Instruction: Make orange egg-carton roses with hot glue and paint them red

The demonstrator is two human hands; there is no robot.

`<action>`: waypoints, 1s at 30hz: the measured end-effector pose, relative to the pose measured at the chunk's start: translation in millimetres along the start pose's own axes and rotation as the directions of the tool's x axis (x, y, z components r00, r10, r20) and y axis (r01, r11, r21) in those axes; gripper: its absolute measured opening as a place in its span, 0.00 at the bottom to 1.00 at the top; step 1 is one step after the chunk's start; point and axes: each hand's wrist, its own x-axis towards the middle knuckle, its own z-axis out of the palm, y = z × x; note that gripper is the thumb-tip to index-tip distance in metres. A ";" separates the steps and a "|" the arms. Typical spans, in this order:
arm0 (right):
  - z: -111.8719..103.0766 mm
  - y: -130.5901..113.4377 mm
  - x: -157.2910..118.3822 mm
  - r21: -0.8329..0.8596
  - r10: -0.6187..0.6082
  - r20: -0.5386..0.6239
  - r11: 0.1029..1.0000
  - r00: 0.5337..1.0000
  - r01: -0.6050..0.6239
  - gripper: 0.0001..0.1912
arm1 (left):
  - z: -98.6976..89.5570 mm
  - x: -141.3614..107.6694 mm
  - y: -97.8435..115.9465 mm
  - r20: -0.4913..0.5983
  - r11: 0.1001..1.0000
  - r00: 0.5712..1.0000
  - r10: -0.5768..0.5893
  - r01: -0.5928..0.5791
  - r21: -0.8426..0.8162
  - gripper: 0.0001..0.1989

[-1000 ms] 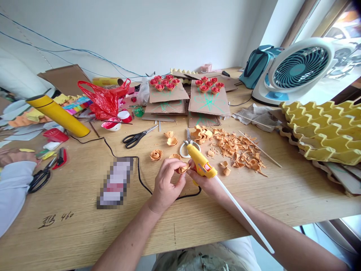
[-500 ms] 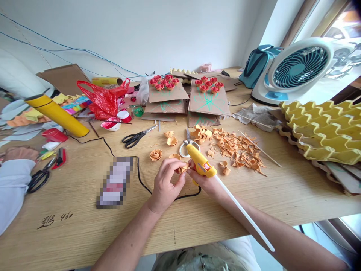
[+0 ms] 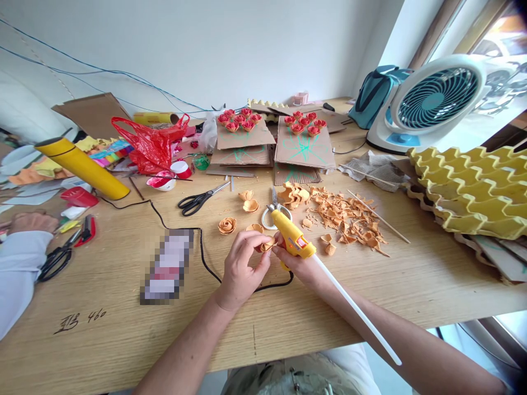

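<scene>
Between the fingertips of my left hand [image 3: 242, 266] is a small orange paper-pulp flower [image 3: 267, 246], partly covered by the fingers. My right hand [image 3: 294, 260] grips a yellow hot glue gun [image 3: 294, 233], its nozzle pointing away from me and a long white glue stick [image 3: 358, 310] jutting from its back. The right fingertips also come up against the flower's right side. Just beyond the hands lie a finished-looking orange rose [image 3: 227, 225], loose orange petal cups [image 3: 251, 206] and white-handled scissors [image 3: 269, 219], partly behind the gun.
Orange scraps [image 3: 349, 219] and a thin stick [image 3: 379, 216] lie to the right, near stacked yellow egg trays [image 3: 473, 192]. Black scissors [image 3: 201, 200], a pixelated object [image 3: 167, 266] and a black cord [image 3: 203, 258] lie left. Red flowers [image 3: 307, 123] stand on cardboard behind. A co-worker's hand [image 3: 33, 222] rests far left.
My hands, the flower and the glue gun hold nearly the same position. The co-worker's hand at the far left has shifted slightly.
</scene>
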 end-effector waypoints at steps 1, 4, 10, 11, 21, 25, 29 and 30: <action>0.0 0.3 -0.1 -0.001 -0.002 0.001 1.000 1.000 0.002 0.08 | -0.1 0.1 0.2 0.001 1.000 1.000 -0.001 0.001 0.001 0.15; -0.2 1.2 -0.4 -0.009 -0.004 0.007 1.000 1.000 0.004 0.07 | -0.2 0.4 0.6 -0.002 1.000 1.000 0.000 0.000 0.001 0.15; -0.8 -2.6 -0.5 -0.019 0.005 0.023 1.000 1.000 -0.005 0.07 | -0.5 -0.5 -0.5 -0.003 1.000 1.000 0.003 -0.003 0.000 0.15; -1.0 -4.7 -0.8 -0.015 0.011 0.025 1.000 1.000 -0.011 0.07 | -0.4 -0.8 -0.7 -0.003 1.000 1.000 0.003 -0.003 0.000 0.15; -1.7 -26.7 -4.7 0.076 0.093 0.089 0.992 0.992 -0.100 0.09 | -0.2 -0.9 -0.2 -0.009 1.000 1.000 -0.003 0.002 -0.006 0.14; -0.9 -26.0 -3.8 0.073 0.131 0.104 0.988 0.986 -0.139 0.12 | -0.4 -1.2 -0.4 -0.016 1.000 1.000 -0.008 0.008 -0.004 0.14; -0.4 -25.5 -3.2 0.091 0.110 0.086 0.989 0.990 -0.118 0.12 | -0.1 -1.1 0.2 -0.018 0.999 0.999 -0.027 0.026 -0.035 0.14; -0.5 -25.5 -3.1 0.091 0.108 0.089 0.989 0.990 -0.116 0.12 | 0.2 -1.1 0.2 -0.019 0.998 0.999 -0.035 0.034 -0.047 0.14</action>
